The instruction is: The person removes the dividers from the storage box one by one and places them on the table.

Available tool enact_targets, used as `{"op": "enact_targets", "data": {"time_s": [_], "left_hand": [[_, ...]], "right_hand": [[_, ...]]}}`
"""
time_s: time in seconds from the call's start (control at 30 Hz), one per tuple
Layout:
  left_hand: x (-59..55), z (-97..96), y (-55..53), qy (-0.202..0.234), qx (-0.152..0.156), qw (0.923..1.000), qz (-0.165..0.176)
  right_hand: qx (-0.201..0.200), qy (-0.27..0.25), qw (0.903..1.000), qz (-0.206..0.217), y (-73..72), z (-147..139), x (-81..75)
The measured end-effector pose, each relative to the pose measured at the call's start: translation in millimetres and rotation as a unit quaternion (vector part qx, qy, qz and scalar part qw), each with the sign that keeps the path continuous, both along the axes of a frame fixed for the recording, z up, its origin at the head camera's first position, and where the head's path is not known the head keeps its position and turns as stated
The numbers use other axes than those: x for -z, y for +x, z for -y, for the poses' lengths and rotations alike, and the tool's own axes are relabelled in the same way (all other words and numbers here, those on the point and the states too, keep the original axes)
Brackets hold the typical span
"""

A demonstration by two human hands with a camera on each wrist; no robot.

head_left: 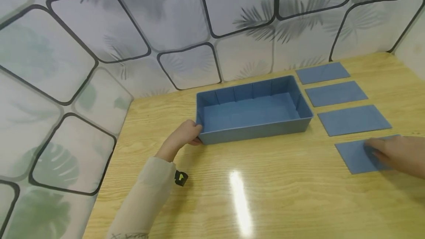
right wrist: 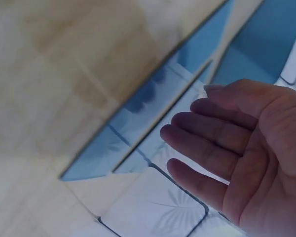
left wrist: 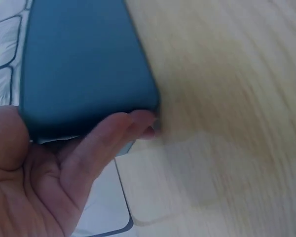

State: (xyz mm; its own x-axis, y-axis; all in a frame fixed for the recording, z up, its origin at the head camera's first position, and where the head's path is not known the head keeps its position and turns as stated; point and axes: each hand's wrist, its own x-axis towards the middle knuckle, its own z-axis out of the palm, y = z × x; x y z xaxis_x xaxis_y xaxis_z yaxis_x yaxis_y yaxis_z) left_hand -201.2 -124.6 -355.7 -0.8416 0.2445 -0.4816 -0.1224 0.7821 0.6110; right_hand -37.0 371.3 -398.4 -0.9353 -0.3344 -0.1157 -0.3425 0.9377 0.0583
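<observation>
A shallow blue rectangular box [head_left: 255, 132] with an open top stands on the table. My left hand [head_left: 180, 137] grips its left end: the thumb is at the rim and the fingers lie low against the outside, as the box [left wrist: 84, 59] in the left wrist view shows. At the right, my right hand [head_left: 400, 153] hovers close over the nearest flat blue panel [head_left: 348, 154], covering part of it and casting a shadow there. In the right wrist view its fingers [right wrist: 202, 148] are spread and loosely straight, with nothing between them.
Three more flat blue panels [head_left: 354, 120] [head_left: 336, 93] [head_left: 322, 73] lie in a row beyond, right of the box. The light wood table [head_left: 206, 198] meets a patterned wall covering [head_left: 186, 21] at the back and left. A glare streak [head_left: 240, 202] crosses the front.
</observation>
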Motion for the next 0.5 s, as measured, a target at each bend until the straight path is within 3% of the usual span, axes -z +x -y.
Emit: {"op": "enact_targets", "data": {"time_s": [0.13,0.23,0.3,0.4,0.5], "left_hand": [[-2.9,8.2,-3.5,0.018,0.015,0.9995,0.020],[-4.4,16.0,-3.0,0.014,0.032,0.9990,0.029],[-5.4,21.9,-1.0,0.005,0.039,0.9989,0.025],[-8.7,29.7,5.1,-0.016,0.050,0.9986,0.002],[-14.4,32.8,14.0,-0.051,0.066,0.9954,-0.047]], "right_hand": [[0.003,0.003,0.9999,-0.014,-12.0,6.5,-7.4],[0.022,0.017,0.9996,0.006,-11.0,15.4,-14.4],[0.022,0.014,0.9997,-0.004,-7.4,23.4,-19.4],[0.004,-0.012,0.9983,-0.057,-0.5,36.6,-29.1],[-0.022,-0.049,0.9901,-0.130,5.0,52.3,-40.3]]}}
